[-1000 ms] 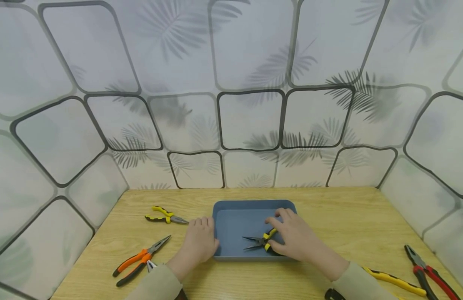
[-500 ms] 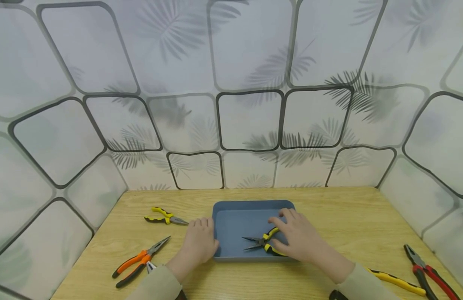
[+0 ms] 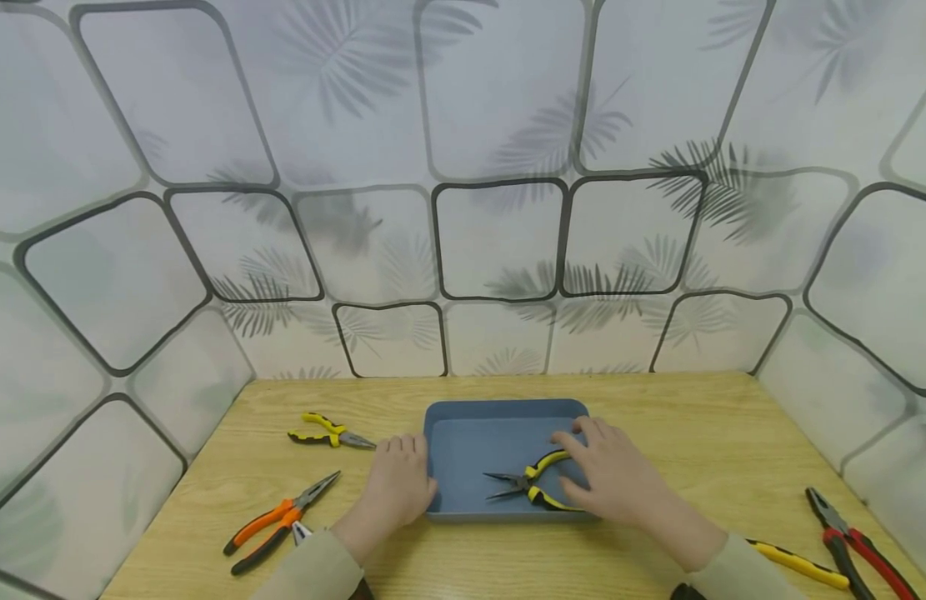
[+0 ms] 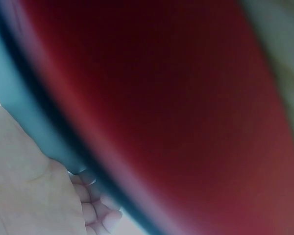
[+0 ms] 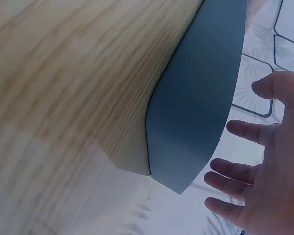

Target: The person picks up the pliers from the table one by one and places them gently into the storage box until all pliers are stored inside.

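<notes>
A blue-grey tray (image 3: 470, 446) lies on the table, holding needle-nose pliers (image 3: 541, 483) with yellow-and-black handles and spread jaws. Over the tray's right side is my right hand (image 3: 608, 475), its fingers spread and slightly bent, near the handle ends, which it partly hides. The right wrist view has this hand (image 5: 264, 156) beyond the tray's wall (image 5: 193, 98), nothing in its grasp. My left hand (image 3: 398, 483) grips the tray's left wall; in the left wrist view, the hand (image 4: 29, 181) has bent fingers beside the tray, while a blurred red shape covers most of that view.
Left of the tray lie yellow-black pliers (image 3: 331, 432) and orange-black pliers (image 3: 282, 522), with another tool's metal tip (image 3: 301, 532) by the left sleeve. At the right are red-black pliers (image 3: 856, 542) and a yellow handle (image 3: 800, 564). Patterned fabric walls (image 3: 500, 242) enclose the table.
My right hand has drawn back to the right, away from the pliers in the tray, uncovering more of their handles. The left hand has stayed at the tray's left wall.
</notes>
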`<act>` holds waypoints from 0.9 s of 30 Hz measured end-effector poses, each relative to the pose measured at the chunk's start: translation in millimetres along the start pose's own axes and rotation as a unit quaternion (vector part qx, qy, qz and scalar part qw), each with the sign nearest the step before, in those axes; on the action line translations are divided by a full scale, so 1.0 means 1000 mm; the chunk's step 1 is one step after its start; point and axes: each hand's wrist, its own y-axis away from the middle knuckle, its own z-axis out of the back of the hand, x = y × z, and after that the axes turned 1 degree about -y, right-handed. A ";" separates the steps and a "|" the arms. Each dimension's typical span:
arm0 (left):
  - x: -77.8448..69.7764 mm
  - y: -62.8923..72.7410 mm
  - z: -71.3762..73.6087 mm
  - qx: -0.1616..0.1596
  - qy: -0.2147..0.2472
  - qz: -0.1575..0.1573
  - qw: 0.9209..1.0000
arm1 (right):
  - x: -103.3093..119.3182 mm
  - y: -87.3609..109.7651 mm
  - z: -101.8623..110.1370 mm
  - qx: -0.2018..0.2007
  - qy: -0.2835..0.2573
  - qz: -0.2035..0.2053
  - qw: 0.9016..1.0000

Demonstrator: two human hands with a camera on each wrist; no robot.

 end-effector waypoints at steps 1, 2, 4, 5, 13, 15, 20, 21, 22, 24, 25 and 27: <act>0.000 0.000 0.000 0.000 0.000 0.000 1.000 | 0.000 0.001 0.001 0.003 0.000 -0.004 1.000; 0.000 0.000 0.000 0.000 -0.001 0.000 1.000 | 0.000 0.002 0.001 0.004 0.001 -0.006 1.000; 0.000 -0.001 0.000 -0.002 -0.001 -0.001 1.000 | -0.001 0.003 0.002 0.008 0.003 -0.010 1.000; 0.000 -0.001 0.000 -0.002 -0.002 0.000 1.000 | -0.001 0.004 0.003 0.008 0.004 -0.011 1.000; 0.001 -0.001 0.002 -0.003 -0.005 -0.002 1.000 | -0.004 0.012 0.008 0.008 0.007 -0.024 1.000; 0.001 -0.001 0.002 -0.005 -0.002 -0.002 1.000 | -0.005 0.014 0.011 0.008 0.012 -0.026 1.000; 0.000 -0.001 0.001 -0.006 0.005 -0.003 1.000 | -0.006 0.019 0.014 0.011 0.017 -0.033 0.999; 0.000 -0.001 0.001 -0.005 0.006 -0.003 1.000 | -0.007 0.020 0.014 0.009 0.018 -0.034 0.999; 0.000 -0.001 0.001 -0.005 0.007 -0.003 1.000 | -0.007 0.022 0.015 0.007 0.018 -0.036 0.999; 0.000 -0.001 0.001 -0.003 0.009 -0.003 1.000 | -0.009 0.025 0.015 0.005 0.021 -0.039 0.999; 0.000 -0.001 0.001 -0.002 0.010 -0.002 1.000 | -0.009 0.026 0.015 0.003 0.023 -0.041 0.999; 0.000 -0.001 0.001 0.002 0.009 -0.001 1.000 | -0.010 0.029 0.016 0.002 0.024 -0.044 0.999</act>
